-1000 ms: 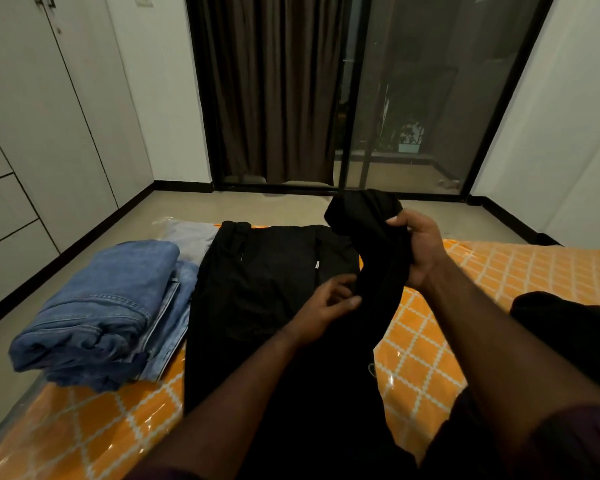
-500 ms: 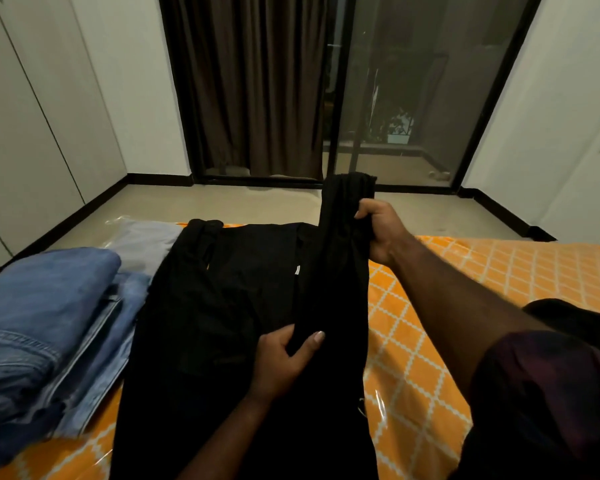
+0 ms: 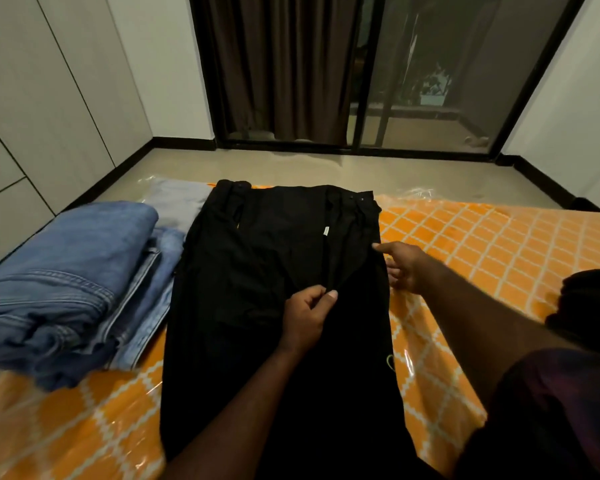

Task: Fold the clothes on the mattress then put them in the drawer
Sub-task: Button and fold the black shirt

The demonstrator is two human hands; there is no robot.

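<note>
Flattening step: your left hand (image 3: 309, 315) pinches the black trousers (image 3: 243, 306), your right hand (image 3: 404, 268) touches their edge with loose fingers; a lengthwise fold probably follows.

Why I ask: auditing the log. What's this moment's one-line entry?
black trousers: flat on mattress | left hand: pinches their middle | right hand: touches right edge | jeans: folded, left

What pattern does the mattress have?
The mattress is orange with a white diamond lattice, clearest in the head view.
</note>
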